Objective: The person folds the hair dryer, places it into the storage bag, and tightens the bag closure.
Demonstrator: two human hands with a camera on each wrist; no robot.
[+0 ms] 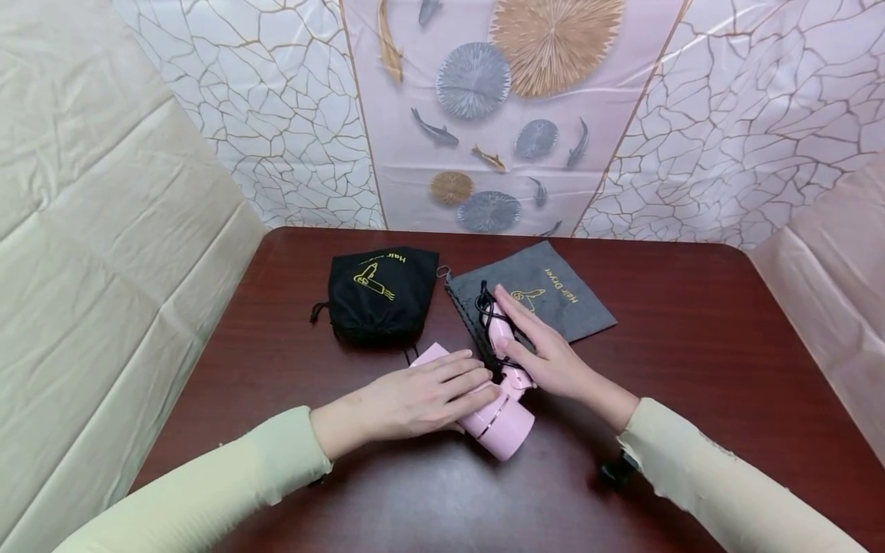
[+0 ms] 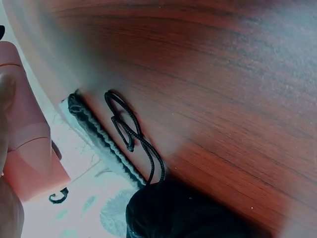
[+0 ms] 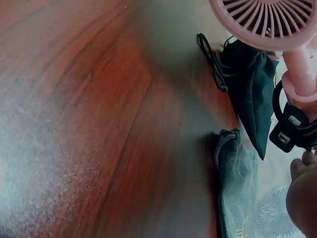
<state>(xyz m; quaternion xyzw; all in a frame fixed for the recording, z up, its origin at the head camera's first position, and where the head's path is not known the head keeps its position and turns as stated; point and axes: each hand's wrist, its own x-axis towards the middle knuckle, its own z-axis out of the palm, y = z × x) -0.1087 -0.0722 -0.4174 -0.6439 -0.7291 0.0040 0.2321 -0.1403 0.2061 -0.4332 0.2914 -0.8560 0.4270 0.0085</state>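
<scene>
A pink hair dryer is between both hands above the table, its barrel slanting toward the lower right in the head view. My left hand grips the barrel from above, fingers laid across it. The right hand holds the folded-looking handle, its thumb across it and fingers along the far side. A black cord is wound around that handle. In the right wrist view the round slatted grille shows, with the cord's black plug below it. The left palm is hidden in the head view.
A black drawstring bag with a yellow dryer print lies at the back left. Beside it, a flat grey drawstring bag lies partly behind the right hand. Both rest on the dark red wooden table, with a patterned cloth behind.
</scene>
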